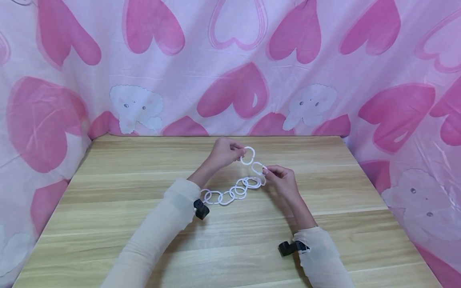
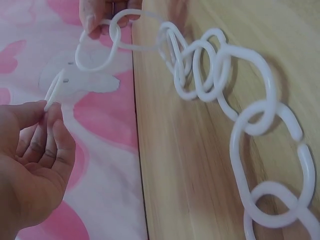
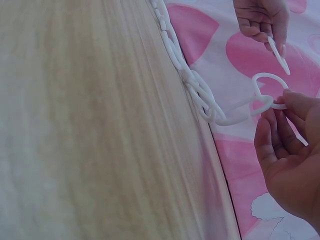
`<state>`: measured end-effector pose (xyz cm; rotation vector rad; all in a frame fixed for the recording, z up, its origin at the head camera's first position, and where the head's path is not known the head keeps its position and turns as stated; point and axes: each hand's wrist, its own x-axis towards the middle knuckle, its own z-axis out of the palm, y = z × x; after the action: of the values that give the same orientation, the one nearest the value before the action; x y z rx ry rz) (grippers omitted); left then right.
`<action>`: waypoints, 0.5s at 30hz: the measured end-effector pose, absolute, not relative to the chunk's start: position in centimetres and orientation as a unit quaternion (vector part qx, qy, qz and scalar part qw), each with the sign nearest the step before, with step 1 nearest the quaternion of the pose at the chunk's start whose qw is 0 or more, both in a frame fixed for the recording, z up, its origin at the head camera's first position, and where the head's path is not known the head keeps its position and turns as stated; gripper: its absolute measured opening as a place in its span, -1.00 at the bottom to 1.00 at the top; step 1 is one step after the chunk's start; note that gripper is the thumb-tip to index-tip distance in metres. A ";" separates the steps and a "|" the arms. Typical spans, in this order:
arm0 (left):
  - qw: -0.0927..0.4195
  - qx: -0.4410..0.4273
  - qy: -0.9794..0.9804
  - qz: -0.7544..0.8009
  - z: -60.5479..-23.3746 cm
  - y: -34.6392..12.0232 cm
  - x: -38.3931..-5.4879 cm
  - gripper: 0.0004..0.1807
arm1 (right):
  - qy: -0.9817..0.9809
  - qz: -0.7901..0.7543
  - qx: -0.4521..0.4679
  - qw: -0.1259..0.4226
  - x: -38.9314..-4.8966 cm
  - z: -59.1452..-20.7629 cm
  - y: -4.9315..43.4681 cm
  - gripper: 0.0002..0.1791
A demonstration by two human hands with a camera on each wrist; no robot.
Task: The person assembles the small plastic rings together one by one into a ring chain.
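Between thumb and fingers, my left hand (image 1: 225,153) pinches a single white plastic C-shaped link (image 2: 54,90) by its edge. My right hand (image 1: 283,180) pinches the end link (image 3: 270,75) of a white plastic chain (image 1: 227,203). A small gap separates the single link from that end link. From the right hand the chain drops to the tabletop and runs left, its links bunched near the hand and more spread toward the left forearm. That forearm hides part of the chain's far end in the head view. One chain link shows a slit in its side in the left wrist view.
The work takes place over a light wood-grain table (image 1: 237,248). Behind and beside it hangs a pink curtain (image 1: 187,92) with hearts and cartoon animals. Each sleeved forearm carries a black wrist camera (image 1: 201,209).
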<state>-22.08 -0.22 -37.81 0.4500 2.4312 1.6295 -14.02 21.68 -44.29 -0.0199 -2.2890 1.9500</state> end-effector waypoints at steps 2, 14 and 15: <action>0.092 0.155 0.819 0.545 -37.7 0.1 -22.0 -0.83 | -0.761 0.645 -0.007 0.067 -14.0 -44.3 21.7 -0.70; 0.106 0.185 0.812 0.544 -37.7 1.4 -21.8 -0.82 | -0.762 0.644 0.002 0.067 -14.1 -44.2 21.7 -0.71; 0.107 0.188 0.811 0.543 -37.6 1.5 -21.7 -0.83 | -0.762 0.644 0.003 0.068 -14.1 -44.2 21.7 -0.71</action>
<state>-21.74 1.46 -37.65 0.5545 2.3885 1.5979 -14.15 21.66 -44.21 0.0090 -2.2964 1.9388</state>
